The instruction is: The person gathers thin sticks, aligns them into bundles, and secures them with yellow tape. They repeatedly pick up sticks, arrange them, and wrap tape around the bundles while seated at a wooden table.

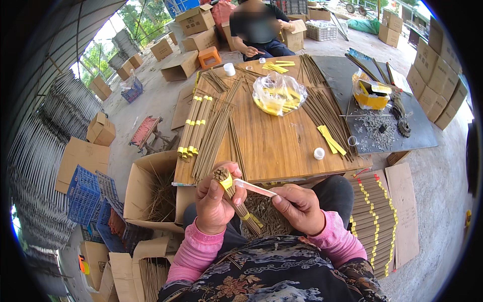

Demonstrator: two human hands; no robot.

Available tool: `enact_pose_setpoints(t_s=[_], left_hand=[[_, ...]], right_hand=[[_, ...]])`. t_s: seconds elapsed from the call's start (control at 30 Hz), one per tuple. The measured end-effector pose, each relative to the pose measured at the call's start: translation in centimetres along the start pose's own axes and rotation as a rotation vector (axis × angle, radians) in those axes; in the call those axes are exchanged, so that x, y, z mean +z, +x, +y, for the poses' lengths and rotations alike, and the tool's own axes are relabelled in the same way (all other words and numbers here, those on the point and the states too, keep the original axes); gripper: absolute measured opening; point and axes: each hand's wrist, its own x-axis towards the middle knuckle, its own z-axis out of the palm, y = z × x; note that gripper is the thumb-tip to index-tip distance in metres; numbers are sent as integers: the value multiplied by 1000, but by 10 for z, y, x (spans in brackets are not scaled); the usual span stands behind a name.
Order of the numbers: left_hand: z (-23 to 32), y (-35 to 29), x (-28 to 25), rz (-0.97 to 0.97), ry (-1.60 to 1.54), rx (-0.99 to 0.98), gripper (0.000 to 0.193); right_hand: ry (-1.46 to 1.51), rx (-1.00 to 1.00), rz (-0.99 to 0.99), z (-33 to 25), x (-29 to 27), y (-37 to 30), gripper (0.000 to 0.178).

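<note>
My left hand (pixel 211 205) is closed around a bundle of thin brown sticks (pixel 240 207), tilted with its upper end toward the table. One yellow paper band (pixel 227 182) wraps the bundle near that end, and another yellow band (pixel 245 217) sits lower down. Between the fingers and thumb of my right hand (pixel 302 210) is a narrow flat spatula (pixel 259 189), pale and partly reddish. Its whitish far tip reaches the bundle beside the upper band, close to my left fingers; whether it touches the paper I cannot tell.
Ahead, the wooden table (pixel 271 166) bears banded bundles (pixel 193 126), loose sticks (pixel 217 133), a plastic bag of yellow strips (pixel 279 95) and a small white pot (pixel 319 153). Across it sits another person (pixel 256 30). Finished-looking banded bundles (pixel 375 221) lie at right; an open carton (pixel 151 186) stands left.
</note>
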Motion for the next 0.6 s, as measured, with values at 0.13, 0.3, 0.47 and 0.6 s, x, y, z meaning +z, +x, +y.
enact_pose_setpoints(t_s=[0.13,0.3,0.47,0.6], left_hand=[[-5,0,1,13,122,42,40],[-6,1,0,9,98,51,41],[-6,1,-1,16,85,36,42],[-7,4,-4,-1,91,31,42]], right_hand=[[12,-33,-5,-6,2,4,16],[5,10,15,-1,-1,0,16],[6,-14,-47,-3,-2,3,16],[8,43,41,7,0,1,16]])
